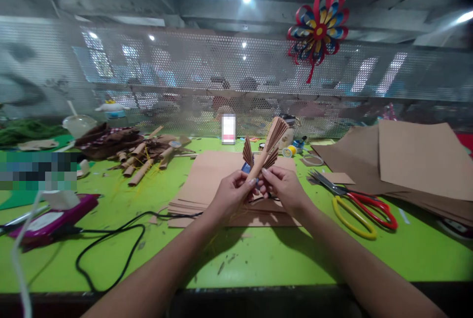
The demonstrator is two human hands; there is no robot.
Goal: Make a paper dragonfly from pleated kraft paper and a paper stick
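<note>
Between my two hands is a brown paper figure [263, 156], a rolled tube with pleated fan pieces at its sides and far end. It is tilted, its fanned end pointing up and away. My left hand [236, 191] is closed round the near end of the tube. My right hand [281, 185] pinches the figure's right side, by a small pleated fan. Something blue shows behind the tube near my left fingers; what it is I cannot tell. Beneath my hands lies a stack of brown paper sheets [207, 175].
Scissors [351, 204] with red and yellow handles lie right, beside more paper sheets [424, 160]. Rolled paper tubes [142, 170] with yellow threads are piled left. A purple power strip [48, 219] trails a black cable [111, 217]. Behind stand a yellow thread spool [289, 151] and a perforated panel [185, 66].
</note>
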